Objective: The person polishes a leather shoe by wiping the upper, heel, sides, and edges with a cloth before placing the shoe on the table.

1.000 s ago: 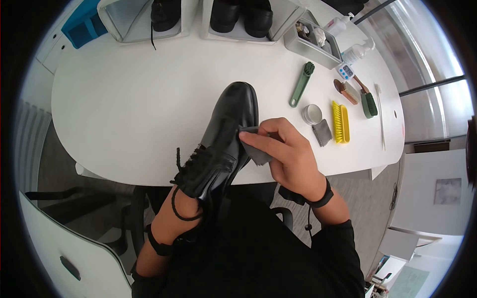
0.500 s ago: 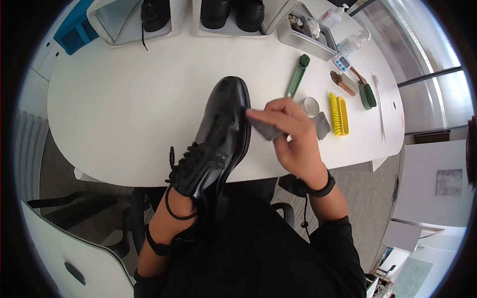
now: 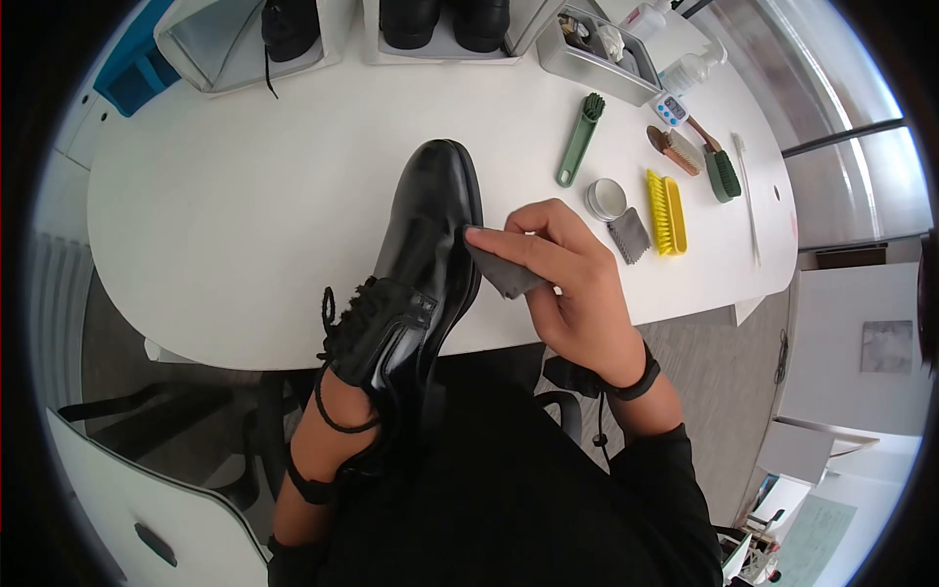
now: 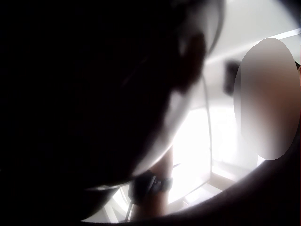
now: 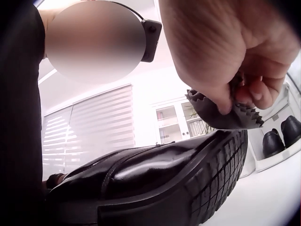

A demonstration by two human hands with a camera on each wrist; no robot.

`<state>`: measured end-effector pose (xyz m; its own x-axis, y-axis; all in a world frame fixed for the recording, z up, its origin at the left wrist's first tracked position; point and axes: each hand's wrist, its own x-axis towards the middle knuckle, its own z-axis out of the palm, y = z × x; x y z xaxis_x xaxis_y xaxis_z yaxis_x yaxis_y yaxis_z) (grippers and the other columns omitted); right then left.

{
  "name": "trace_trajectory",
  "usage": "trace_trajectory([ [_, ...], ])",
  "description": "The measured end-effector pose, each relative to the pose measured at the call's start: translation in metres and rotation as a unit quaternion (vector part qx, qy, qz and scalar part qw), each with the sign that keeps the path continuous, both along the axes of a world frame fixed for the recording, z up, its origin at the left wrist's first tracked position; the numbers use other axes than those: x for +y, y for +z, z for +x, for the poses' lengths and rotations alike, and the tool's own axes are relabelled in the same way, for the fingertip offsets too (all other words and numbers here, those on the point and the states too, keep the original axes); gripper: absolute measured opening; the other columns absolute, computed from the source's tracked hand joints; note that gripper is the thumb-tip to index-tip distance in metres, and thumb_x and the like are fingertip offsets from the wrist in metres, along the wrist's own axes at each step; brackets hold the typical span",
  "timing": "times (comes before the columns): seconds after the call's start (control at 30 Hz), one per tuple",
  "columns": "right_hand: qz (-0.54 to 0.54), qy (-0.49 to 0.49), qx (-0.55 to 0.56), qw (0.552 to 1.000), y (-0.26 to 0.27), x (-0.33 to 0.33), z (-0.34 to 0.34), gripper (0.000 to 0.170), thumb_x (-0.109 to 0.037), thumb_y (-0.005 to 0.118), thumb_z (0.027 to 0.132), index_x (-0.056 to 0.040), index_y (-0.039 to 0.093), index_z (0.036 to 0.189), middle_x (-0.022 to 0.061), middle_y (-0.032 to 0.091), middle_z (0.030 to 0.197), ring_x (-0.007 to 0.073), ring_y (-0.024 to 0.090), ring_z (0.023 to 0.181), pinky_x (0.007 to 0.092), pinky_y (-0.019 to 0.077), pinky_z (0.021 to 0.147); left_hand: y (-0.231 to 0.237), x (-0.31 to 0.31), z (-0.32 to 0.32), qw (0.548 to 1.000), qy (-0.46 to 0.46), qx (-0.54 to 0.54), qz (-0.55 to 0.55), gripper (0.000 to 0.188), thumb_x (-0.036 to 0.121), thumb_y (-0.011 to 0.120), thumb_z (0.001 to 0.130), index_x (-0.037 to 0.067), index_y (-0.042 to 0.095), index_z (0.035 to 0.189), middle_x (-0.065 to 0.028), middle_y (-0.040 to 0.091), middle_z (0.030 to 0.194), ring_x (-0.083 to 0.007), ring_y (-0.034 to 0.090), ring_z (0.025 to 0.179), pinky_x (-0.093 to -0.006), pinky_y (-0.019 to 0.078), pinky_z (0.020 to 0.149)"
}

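A glossy black lace-up shoe (image 3: 416, 220) points away from me over the near part of the table. My left hand (image 3: 346, 403) reaches inside it through the ankle opening, so its fingers are hidden; the left wrist view is mostly dark. With my right hand (image 3: 579, 284) I pinch a folded grey cloth (image 3: 507, 274) between thumb and fingers, its tip at the right side of the shoe's front. In the right wrist view the cloth's zigzag edge (image 5: 249, 117) shows just above the treaded sole (image 5: 218, 176).
To the right on the white table (image 3: 235, 215) lie a green brush (image 3: 581, 140), a round tin (image 3: 606, 200), another grey cloth (image 3: 629, 236), a yellow brush (image 3: 667, 213) and wooden brushes (image 3: 675, 150). Behind stand a metal box (image 3: 599, 61) and shoe boxes (image 3: 440, 59).
My right hand with the cloth swung away from the shoe's side, then came back against it. In the head view, table items and shoe have shifted slightly up and left.
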<state>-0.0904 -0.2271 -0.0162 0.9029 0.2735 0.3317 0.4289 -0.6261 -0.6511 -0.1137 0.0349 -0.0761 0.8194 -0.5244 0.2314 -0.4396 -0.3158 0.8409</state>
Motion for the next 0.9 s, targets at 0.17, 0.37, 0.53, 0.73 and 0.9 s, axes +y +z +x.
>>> trace_trajectory([
  [0.17, -0.01, 0.035, 0.018, 0.999, 0.003, 0.008, -0.006, 0.061, 0.019, 0.051, 0.067, -0.0085, 0.073, 0.117, 0.0115, 0.061, 0.105, 0.0281, 0.065, 0.08, 0.0347, 0.0525, 0.068, -0.002, -0.001, 0.001, 1.0, 0.0, 0.025, -0.008, 0.056, 0.0, 0.068, 0.081, -0.003, 0.057, 0.136, -0.0243, 0.058, 0.139, -0.0427, 0.052, 0.132, -0.0461, 0.037, 0.114],
  [0.37, -0.023, 0.011, 0.0, 1.0, 0.013, 0.002, -0.002, 0.06, 0.019, 0.052, 0.068, -0.0083, 0.073, 0.117, 0.0114, 0.061, 0.103, 0.0285, 0.064, 0.079, 0.0351, 0.0524, 0.067, -0.001, -0.002, -0.003, 1.0, -0.005, 0.027, 0.006, 0.057, -0.001, 0.067, 0.082, -0.003, 0.056, 0.138, -0.0246, 0.055, 0.142, -0.0427, 0.05, 0.135, -0.0459, 0.0366, 0.115],
  [0.53, -0.012, 0.019, -0.003, 1.0, 0.001, 0.007, 0.002, 0.059, 0.019, 0.052, 0.069, -0.0073, 0.073, 0.117, 0.0115, 0.06, 0.103, 0.0292, 0.064, 0.08, 0.0357, 0.0526, 0.069, 0.003, -0.003, 0.0, 1.0, -0.005, 0.027, 0.001, 0.057, 0.0, 0.067, 0.083, -0.003, 0.055, 0.139, -0.024, 0.056, 0.142, -0.0418, 0.051, 0.134, -0.0456, 0.0375, 0.114],
  [0.73, -0.013, 0.082, 0.106, 0.991, 0.013, 0.0, -0.022, 0.073, 0.018, 0.045, 0.057, -0.0078, 0.075, 0.118, 0.0108, 0.06, 0.1, 0.0267, 0.062, 0.089, 0.0317, 0.051, 0.077, -0.001, -0.005, 0.0, 1.0, 0.012, 0.008, 0.01, 0.055, 0.001, 0.066, 0.081, -0.003, 0.057, 0.136, -0.0239, 0.057, 0.139, -0.0418, 0.052, 0.132, -0.0456, 0.0384, 0.113],
  [0.9, 0.027, 0.012, 0.086, 0.996, 0.011, -0.006, -0.018, 0.073, 0.018, 0.041, 0.056, -0.0062, 0.076, 0.115, 0.0112, 0.059, 0.1, 0.0247, 0.061, 0.088, 0.0298, 0.05, 0.077, -0.002, -0.005, 0.003, 1.0, 0.0, -0.011, 0.027, 0.056, 0.001, 0.066, 0.08, -0.003, 0.058, 0.135, -0.0241, 0.058, 0.138, -0.0419, 0.053, 0.131, -0.0459, 0.0383, 0.113],
])
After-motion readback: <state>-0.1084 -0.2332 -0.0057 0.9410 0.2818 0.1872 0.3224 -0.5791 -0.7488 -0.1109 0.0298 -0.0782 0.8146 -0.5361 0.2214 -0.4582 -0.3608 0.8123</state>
